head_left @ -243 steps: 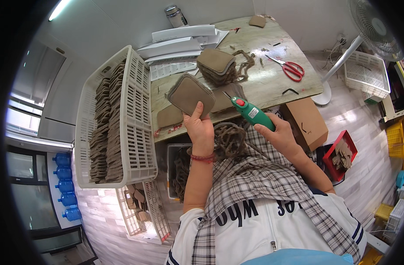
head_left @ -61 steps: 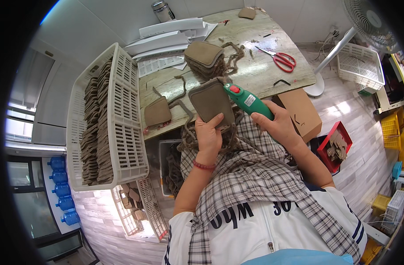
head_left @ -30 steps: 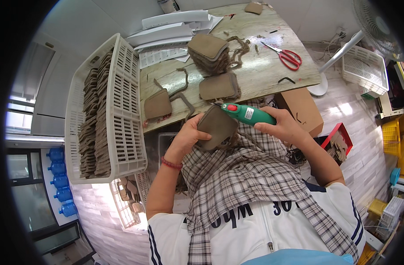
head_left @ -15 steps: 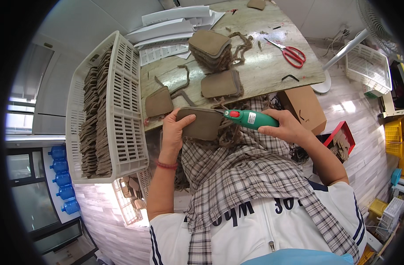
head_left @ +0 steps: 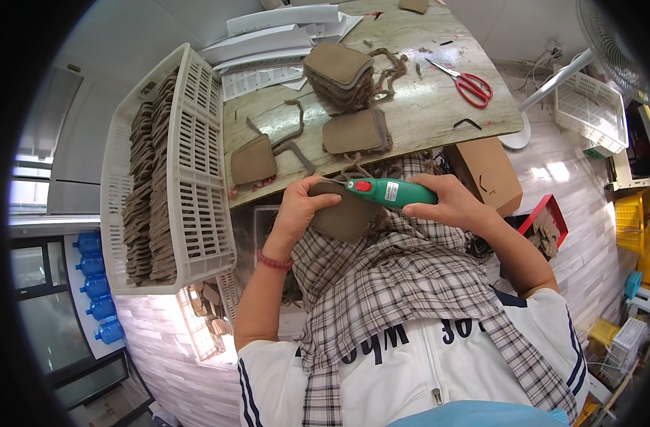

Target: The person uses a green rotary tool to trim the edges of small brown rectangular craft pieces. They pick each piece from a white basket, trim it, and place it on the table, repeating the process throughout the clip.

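Observation:
My left hand [head_left: 301, 213] grips a brown, round-cornered fabric pad [head_left: 348, 219], thumb on top, near the table's front edge. My right hand [head_left: 449, 202] is wrapped round a green electric trimmer [head_left: 413, 193] with a red switch. The trimmer's nose meets the pad's upper edge; its tip is hard to see there. Thin brown trimmings [head_left: 355, 168] hang just beyond. On the table, a single pad [head_left: 252, 159] lies at the left and a small pile of pads [head_left: 355, 133] sits in the middle. Behind that stands a taller stack of pads [head_left: 338, 65].
A white slatted crate [head_left: 203, 171] packed with brown pads stands left of the table [head_left: 428, 132]. Red-handled scissors [head_left: 473, 88] and a black hex key [head_left: 467, 123] lie at right. Papers [head_left: 282, 46] are at the back. A cardboard box [head_left: 490, 178] and a red-edged box [head_left: 549, 222] stand at right.
The pad has turned and tilted, its far corner now lower toward me. My left hand has shifted right, and the trimmer has moved slightly left along the pad's edge.

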Tool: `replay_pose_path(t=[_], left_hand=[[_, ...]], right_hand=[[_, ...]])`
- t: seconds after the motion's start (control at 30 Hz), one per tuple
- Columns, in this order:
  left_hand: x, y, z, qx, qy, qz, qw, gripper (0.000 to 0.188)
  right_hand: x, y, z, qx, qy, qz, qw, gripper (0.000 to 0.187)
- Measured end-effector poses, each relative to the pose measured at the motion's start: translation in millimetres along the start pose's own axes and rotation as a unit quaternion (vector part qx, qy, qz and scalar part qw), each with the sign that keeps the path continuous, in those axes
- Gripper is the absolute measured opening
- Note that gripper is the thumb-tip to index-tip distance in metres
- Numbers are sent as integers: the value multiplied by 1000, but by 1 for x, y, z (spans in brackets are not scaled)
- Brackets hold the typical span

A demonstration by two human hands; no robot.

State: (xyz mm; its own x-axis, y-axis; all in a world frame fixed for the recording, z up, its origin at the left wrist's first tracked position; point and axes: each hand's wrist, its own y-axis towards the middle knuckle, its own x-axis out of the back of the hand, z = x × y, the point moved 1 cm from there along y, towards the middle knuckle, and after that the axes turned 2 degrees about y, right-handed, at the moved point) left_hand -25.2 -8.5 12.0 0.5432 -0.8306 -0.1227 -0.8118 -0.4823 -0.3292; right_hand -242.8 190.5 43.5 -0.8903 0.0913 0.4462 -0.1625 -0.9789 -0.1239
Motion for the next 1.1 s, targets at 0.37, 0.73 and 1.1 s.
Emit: replay_pose_path(t=[0.37, 0.73, 1.1], left_hand=[[50, -9, -4, -7, 0, -58, 998, 20], [74, 2, -18, -60, -11, -116, 991, 18], [95, 63, -16, -275, 591, -346, 675, 52]], right_hand=[[-23, 30, 7, 6, 82, 4, 997, 47], [-18, 7, 3, -19, 56, -44, 997, 46], [-5, -41, -41, -115, 112, -165, 973, 42]])
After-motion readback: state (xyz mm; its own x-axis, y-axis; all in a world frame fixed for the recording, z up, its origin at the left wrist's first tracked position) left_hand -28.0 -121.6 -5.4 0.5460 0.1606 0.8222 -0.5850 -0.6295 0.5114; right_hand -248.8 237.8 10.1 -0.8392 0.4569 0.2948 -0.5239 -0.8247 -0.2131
